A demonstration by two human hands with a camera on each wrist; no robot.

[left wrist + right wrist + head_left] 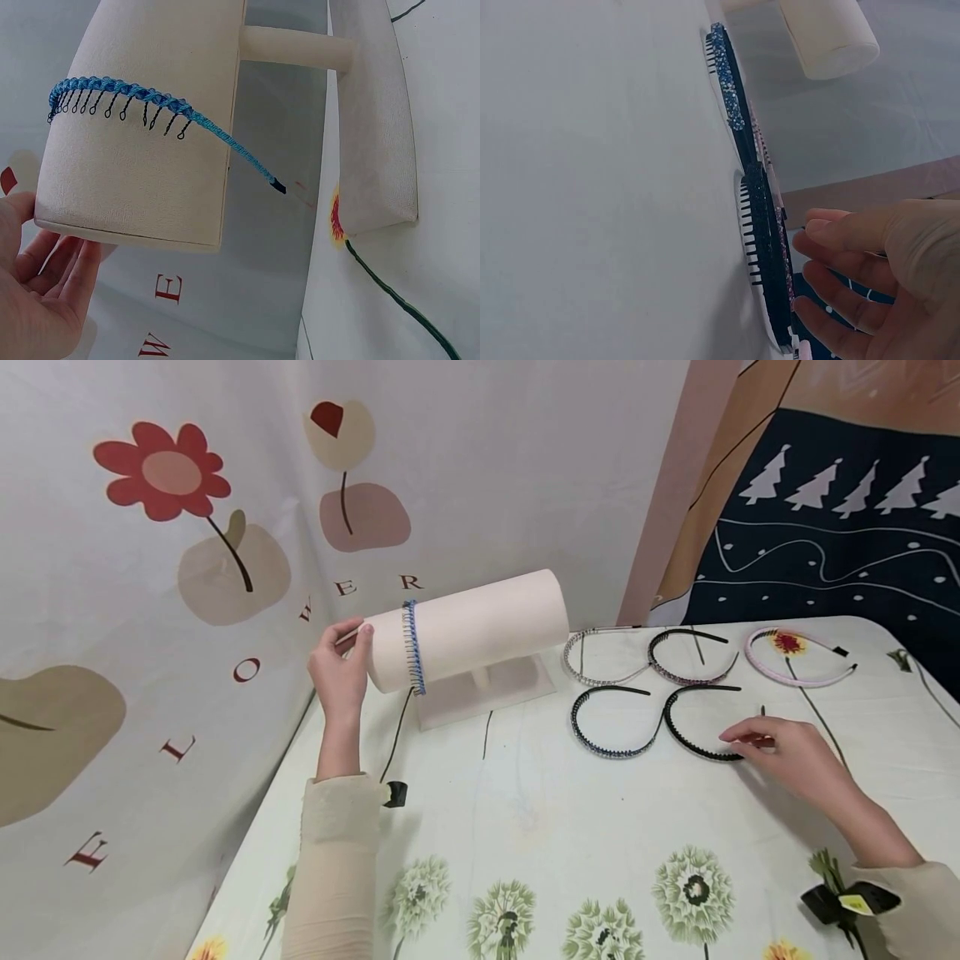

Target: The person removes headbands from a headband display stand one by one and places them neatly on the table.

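A cream cylindrical display stand (487, 618) on a flat base carries a blue beaded headband (105, 82) with small dark comb teeth. At the cylinder's left end, my left hand (340, 672) touches the edge with thumb and fingertips, its fingers fairly straight in the left wrist view. My right hand (795, 756) hovers beside a black toothed headband (681, 735) lying on the table, and covers part of it. In the right wrist view its fingers are loosely bent, apart from one another, with nothing visible between them.
Left of the black headband lies a blue-glitter one (607, 752). Behind are a silvery headband (573, 664), a dark one with pinkish glitter (678, 679) and a pale pink one (802, 682). A printed cloth covers the table (525, 810); a flowered curtain (487, 468) hangs behind the stand.
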